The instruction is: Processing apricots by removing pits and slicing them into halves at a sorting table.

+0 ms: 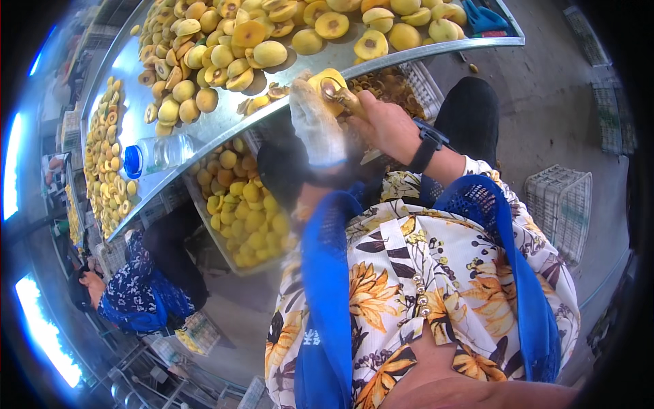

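My left hand (316,129), in a white cloth glove, grips a halved yellow peach (330,75) just off the table's near edge. In my bare right hand (390,127) is a brass-coloured pitting spoon (352,102), its rounded head pressed against the cut face of the peach half. The fingers of both hands are closed, and the glove hides part of the fruit. Beyond my hands, many whole and halved peaches (270,53) are heaped on the metal table (228,133).
Below the table stand a crate (262,267) of yellow peach halves and a white crate (426,87) beside brown scraps. A blue-capped bottle (162,154) lies on the table; blue gloves (485,19) rest at its far right. Another person (143,290) sits at left. A crate (558,210) stands right.
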The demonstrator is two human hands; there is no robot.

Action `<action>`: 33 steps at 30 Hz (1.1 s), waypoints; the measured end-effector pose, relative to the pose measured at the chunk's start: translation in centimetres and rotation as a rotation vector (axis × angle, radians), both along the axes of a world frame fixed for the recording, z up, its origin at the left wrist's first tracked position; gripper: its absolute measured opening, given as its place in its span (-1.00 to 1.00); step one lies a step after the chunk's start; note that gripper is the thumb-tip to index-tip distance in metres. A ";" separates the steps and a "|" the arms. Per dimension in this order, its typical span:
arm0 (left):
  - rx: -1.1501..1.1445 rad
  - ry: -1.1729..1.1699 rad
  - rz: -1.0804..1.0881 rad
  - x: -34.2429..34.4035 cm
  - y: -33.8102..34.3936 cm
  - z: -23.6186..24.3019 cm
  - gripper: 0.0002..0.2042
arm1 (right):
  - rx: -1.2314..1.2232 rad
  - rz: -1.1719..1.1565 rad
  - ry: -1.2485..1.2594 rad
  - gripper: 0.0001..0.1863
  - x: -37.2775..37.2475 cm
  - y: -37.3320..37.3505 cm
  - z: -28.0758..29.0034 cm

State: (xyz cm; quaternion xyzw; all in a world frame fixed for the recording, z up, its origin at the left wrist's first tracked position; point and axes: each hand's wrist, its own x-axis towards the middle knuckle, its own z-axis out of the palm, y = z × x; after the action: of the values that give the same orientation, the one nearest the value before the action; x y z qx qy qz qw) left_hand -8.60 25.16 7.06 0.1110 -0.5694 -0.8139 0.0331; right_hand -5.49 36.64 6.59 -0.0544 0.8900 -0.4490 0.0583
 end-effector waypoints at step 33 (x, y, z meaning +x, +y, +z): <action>0.440 -0.485 -0.299 -2.0 -2.9 -2.7 -0.65 | -0.670 -0.039 -0.886 -0.85 1.4 -3.2 -0.3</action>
State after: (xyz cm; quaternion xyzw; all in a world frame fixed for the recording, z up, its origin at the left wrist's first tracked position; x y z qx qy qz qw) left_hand -10.57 22.29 4.39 0.2209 -0.3818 -0.8627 -0.2472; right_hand -4.09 33.44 6.31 0.1406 0.5896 -0.6884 0.3984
